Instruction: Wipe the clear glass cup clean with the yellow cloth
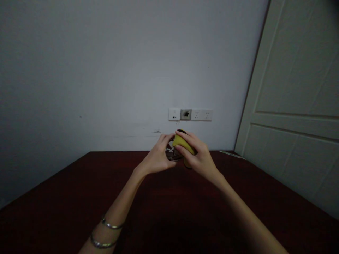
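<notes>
Wall [119, 70], pale, fills the back and left. Table [79, 197], dark red, runs up to it. Door [293, 106], off-white, panelled, on the right. Two bare arms reach in from the bottom edge, hands meeting over the far part of the table, near the middle of the view.

Right hand [198, 152]: mostly closed, pinching a yellow pad between thumb and fingers. Left hand [159, 155]: half-closed, thumb and fingers curved round a glass.

Outlets [201, 114], white, sit on the wall above and beyond the hands, with a grey switch [185, 114] just left of them.

Yellow pad [180, 141], dark patch on top, is at the glass's right side; can't tell if it's touching or inside. Glass [169, 153], clear, shiny, is between the hands, partly hidden by fingers. Bangles [111, 225], two, silvery, on the left arm.
</notes>
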`<state>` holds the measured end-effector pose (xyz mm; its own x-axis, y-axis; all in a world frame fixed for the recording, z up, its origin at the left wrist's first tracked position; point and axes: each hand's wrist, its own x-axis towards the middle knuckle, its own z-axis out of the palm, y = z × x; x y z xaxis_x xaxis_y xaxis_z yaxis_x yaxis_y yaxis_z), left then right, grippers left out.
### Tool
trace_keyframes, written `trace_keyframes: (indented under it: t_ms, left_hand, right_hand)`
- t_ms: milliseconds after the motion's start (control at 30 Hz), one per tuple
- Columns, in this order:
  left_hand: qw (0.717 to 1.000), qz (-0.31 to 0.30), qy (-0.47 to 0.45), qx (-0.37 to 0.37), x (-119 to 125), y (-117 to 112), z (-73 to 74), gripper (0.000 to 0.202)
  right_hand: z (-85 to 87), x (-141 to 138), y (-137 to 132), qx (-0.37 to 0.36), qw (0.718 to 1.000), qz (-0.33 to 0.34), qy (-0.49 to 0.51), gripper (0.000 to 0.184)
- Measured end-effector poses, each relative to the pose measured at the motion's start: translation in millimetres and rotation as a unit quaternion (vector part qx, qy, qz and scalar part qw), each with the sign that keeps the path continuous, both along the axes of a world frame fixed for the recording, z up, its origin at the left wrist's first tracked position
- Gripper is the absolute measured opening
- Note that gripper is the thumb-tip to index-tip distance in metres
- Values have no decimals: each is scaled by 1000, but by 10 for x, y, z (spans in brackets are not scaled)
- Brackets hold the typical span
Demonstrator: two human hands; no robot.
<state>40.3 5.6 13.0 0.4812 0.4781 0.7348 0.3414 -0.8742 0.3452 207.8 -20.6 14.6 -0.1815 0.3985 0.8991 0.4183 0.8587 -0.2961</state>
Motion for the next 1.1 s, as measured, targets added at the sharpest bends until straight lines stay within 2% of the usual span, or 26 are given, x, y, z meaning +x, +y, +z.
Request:
trace_keyframes:
  t_ms: [200,367,500,600,733,800,1000,1100]
  left_hand:
    - [998,-30,-36,-47,-9,-18,35,81]
    - [990,-33,-72,-113,-44,-41,67,86]
    - [983,-53,-84,-152,-63,-29,85,81]
    - [983,-52,-83,-154,-62,-20,90,80]
    - [987,-26,-74,-142,-47,-7,71,84]
    - [988,-11,-76,-133,-36,2,61,84]
    - [986,-2,-111,-125,-17,40,60,77]
    - [987,-8,-108,-117,-11,51,49,77]
  right_hand:
    - [-17,-17,-15,-18,996,21,81,38]
    - [-4,58,-52,8,999,36,16,38]
    - [9,65,-84,30,998,50,-17,39]
    - [3,29,-72,13,999,35,21,38]
    - [-24,-23,-28,-44,993,32,103,33]
    - [-40,-32,-11,-49,991,33,116,33]
    - [-83,15,2,71,997,22,-22,41]
    - [-95,26,7,91,995,12,-38,43]
